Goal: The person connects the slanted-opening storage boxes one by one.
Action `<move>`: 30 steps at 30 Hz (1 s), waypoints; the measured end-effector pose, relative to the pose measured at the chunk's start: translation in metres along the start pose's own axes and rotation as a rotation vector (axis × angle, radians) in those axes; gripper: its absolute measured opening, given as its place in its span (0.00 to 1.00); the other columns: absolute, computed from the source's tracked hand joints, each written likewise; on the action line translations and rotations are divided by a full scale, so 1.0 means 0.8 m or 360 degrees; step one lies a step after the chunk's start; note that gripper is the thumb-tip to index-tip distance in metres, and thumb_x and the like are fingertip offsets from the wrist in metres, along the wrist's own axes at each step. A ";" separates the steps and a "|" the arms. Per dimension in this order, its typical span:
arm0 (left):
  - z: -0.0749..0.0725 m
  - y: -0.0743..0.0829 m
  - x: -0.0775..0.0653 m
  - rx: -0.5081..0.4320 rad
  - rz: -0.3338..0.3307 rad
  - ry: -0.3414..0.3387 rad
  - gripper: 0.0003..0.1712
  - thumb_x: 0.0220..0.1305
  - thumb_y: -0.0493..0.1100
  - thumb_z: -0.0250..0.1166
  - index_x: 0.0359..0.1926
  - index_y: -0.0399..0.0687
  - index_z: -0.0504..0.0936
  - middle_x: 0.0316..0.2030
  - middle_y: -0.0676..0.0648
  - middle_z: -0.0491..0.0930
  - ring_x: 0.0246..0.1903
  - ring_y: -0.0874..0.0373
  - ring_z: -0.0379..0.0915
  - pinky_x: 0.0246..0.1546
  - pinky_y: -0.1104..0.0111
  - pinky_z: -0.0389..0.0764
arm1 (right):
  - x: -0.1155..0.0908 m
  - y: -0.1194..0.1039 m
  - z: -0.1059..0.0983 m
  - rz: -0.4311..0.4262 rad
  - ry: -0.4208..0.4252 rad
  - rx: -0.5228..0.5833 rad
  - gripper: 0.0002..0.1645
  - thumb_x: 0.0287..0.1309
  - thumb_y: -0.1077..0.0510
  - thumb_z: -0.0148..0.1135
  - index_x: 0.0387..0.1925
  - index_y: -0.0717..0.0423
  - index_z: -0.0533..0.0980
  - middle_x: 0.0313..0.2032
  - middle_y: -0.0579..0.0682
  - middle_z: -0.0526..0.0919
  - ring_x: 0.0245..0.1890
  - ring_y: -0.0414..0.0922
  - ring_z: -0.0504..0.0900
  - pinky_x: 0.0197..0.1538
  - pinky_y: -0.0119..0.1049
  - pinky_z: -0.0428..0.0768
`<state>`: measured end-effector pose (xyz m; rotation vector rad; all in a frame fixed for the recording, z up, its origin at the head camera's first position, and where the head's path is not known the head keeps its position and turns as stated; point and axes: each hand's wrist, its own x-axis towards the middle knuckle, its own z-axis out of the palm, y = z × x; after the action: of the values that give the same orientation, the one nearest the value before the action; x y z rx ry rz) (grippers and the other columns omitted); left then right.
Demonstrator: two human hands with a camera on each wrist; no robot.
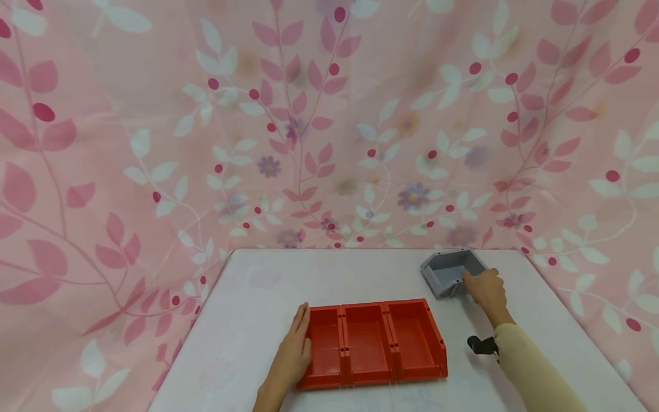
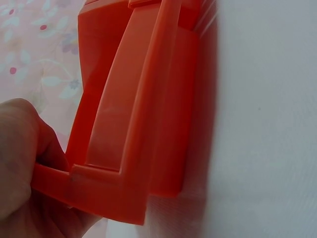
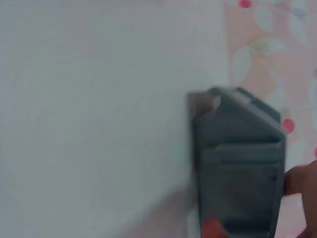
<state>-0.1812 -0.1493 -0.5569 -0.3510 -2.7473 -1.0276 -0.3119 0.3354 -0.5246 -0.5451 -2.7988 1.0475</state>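
Three red storage bins (image 1: 366,345) stand joined side by side on the white table. My left hand (image 1: 292,350) grips the outer left wall of the row, its thumb over the rim. The left wrist view shows that hand (image 2: 22,168) at the corner of a red bin (image 2: 124,99). Farther back on the right, a grey storage bin (image 1: 437,281) is held at its near right side by my right hand (image 1: 486,289). In the right wrist view the grey bin (image 3: 240,183) appears blurred, with fingers (image 3: 302,183) at its edge.
The white table (image 1: 309,274) runs back to a pink floral cloth (image 1: 329,143) that hangs behind and on both sides. A black device (image 1: 483,345) is strapped at my right wrist, beside a pale yellow sleeve (image 1: 532,366). The grey bin sits near the table's back edge.
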 end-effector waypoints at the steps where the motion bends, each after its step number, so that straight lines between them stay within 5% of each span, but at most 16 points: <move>1: 0.000 0.000 0.000 0.0002 -0.0001 -0.0002 0.39 0.72 0.28 0.55 0.80 0.36 0.56 0.81 0.43 0.50 0.76 0.44 0.53 0.67 0.50 0.66 | -0.001 -0.001 -0.001 0.0013 -0.0009 0.0042 0.50 0.70 0.43 0.53 0.61 0.90 0.51 0.37 0.80 0.75 0.38 0.74 0.81 0.42 0.66 0.79; 5: 0.001 -0.001 0.000 -0.0007 0.0001 -0.0014 0.39 0.71 0.28 0.55 0.80 0.36 0.56 0.81 0.44 0.50 0.76 0.44 0.53 0.68 0.50 0.65 | -0.001 -0.004 -0.001 0.0022 0.0041 0.0116 0.42 0.65 0.53 0.50 0.61 0.89 0.51 0.39 0.83 0.74 0.41 0.77 0.79 0.43 0.67 0.78; 12: 0.000 -0.004 0.000 -0.0008 0.0024 -0.0015 0.39 0.70 0.27 0.55 0.80 0.35 0.56 0.81 0.43 0.49 0.76 0.44 0.52 0.69 0.50 0.64 | 0.002 0.004 0.001 -0.0007 -0.0017 -0.0039 0.38 0.59 0.58 0.52 0.61 0.84 0.53 0.51 0.88 0.68 0.48 0.83 0.73 0.40 0.69 0.77; 18: -0.007 -0.011 0.000 0.0002 0.0023 0.0004 0.40 0.70 0.27 0.56 0.81 0.37 0.57 0.81 0.44 0.50 0.76 0.44 0.54 0.68 0.50 0.65 | 0.002 0.002 -0.013 -0.0253 0.0058 -0.0062 0.31 0.59 0.60 0.48 0.59 0.78 0.59 0.48 0.85 0.72 0.42 0.79 0.77 0.30 0.64 0.78; 30: -0.016 -0.024 0.005 0.0058 0.0023 0.0041 0.40 0.70 0.27 0.56 0.80 0.37 0.57 0.81 0.44 0.51 0.76 0.44 0.55 0.68 0.50 0.66 | -0.036 -0.034 -0.058 -0.0773 0.0092 -0.0088 0.35 0.60 0.66 0.55 0.68 0.76 0.65 0.52 0.81 0.77 0.46 0.75 0.79 0.38 0.63 0.81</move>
<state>-0.1892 -0.1709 -0.5584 -0.3494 -2.7327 -0.9703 -0.2834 0.3341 -0.4709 0.1032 -2.7040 0.8343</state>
